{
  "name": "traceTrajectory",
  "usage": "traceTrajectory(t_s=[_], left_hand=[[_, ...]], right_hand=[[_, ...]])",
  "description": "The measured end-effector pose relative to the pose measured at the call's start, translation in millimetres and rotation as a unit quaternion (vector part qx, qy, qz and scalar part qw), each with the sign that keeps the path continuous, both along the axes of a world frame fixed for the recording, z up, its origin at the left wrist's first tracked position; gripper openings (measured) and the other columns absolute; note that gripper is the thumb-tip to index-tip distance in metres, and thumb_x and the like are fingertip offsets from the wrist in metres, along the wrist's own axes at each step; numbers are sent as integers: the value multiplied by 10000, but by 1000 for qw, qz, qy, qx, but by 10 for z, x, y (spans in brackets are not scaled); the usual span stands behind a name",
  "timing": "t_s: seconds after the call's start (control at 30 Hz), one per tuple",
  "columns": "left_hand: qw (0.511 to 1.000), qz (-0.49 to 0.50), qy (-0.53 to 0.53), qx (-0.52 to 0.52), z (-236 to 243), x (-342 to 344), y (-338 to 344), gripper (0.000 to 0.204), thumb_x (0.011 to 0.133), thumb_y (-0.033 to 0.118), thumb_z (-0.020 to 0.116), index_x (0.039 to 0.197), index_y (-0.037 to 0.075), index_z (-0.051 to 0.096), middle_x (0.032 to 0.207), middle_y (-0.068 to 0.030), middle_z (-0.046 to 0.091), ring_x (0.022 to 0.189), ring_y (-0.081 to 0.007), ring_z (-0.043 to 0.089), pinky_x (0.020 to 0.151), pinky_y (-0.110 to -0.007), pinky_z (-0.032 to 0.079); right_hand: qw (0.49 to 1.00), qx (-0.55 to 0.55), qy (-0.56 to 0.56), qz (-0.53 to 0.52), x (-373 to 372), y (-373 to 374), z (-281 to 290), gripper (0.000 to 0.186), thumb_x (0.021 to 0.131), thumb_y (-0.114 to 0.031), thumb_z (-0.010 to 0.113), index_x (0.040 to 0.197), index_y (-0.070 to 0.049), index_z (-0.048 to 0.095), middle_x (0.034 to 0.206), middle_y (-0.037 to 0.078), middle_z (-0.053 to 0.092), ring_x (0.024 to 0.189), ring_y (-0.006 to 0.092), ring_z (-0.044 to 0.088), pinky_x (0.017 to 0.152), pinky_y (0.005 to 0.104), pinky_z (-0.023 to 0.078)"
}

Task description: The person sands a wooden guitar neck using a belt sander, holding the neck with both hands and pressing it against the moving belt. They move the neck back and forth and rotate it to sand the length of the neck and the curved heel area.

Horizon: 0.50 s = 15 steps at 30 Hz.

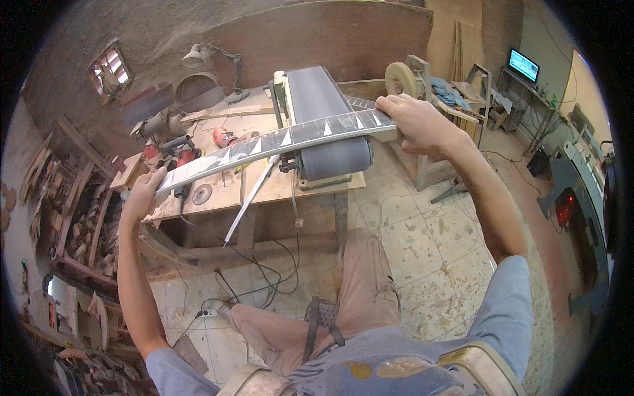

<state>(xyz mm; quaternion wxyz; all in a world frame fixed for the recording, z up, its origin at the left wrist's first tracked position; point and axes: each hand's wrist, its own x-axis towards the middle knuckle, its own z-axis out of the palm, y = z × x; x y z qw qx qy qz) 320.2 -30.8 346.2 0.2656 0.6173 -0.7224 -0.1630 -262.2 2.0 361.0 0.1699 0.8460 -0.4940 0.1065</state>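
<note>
A guitar neck (307, 134), with a dark fretboard and pale triangular inlays, stretches slantwise between my two hands. My left hand (142, 196) closes around its lower, left end. Higher up at the right, my right hand (422, 125) grips the other end with curled fingers. Beneath the neck is a belt sander with a grey belt (318, 89) and a front roller (338, 158). The neck crosses over the sander just behind the roller; whether it touches the belt I cannot tell.
The sander stands on a wooden workbench (277, 198) with a red power tool (185, 158), a sanding disc (202, 193) and a desk lamp (234, 72). Black cables (264, 274) lie on the tiled floor by my foot. A buffing wheel (401, 79) is at the right, wood scraps at the left.
</note>
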Motion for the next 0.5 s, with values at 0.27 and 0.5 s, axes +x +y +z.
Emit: traceTrajectory(t_s=[0.27, 0.5], left_hand=[[983, -49, 63, 165, 261, 13, -30, 539, 1038, 474, 512, 844, 8, 703, 707, -52, 649, 623, -120, 587, 603, -304, 458], [997, -50, 51, -2, 62, 10, -35, 528, 1054, 432, 504, 771, 4, 628, 682, -13, 553, 630, -100, 484, 599, -312, 396]], right_hand=[[974, 220, -14, -54, 160, 114, 448, 516, 655, 51, 613, 1161, -17, 546, 1049, 199, 674, 1092, 392, 623, 924, 490, 486], [998, 29, -53, 8, 68, 21, 7, 439, 733, 54, 636, 1156, -28, 552, 1118, 159, 640, 1122, 371, 592, 920, 481, 490]])
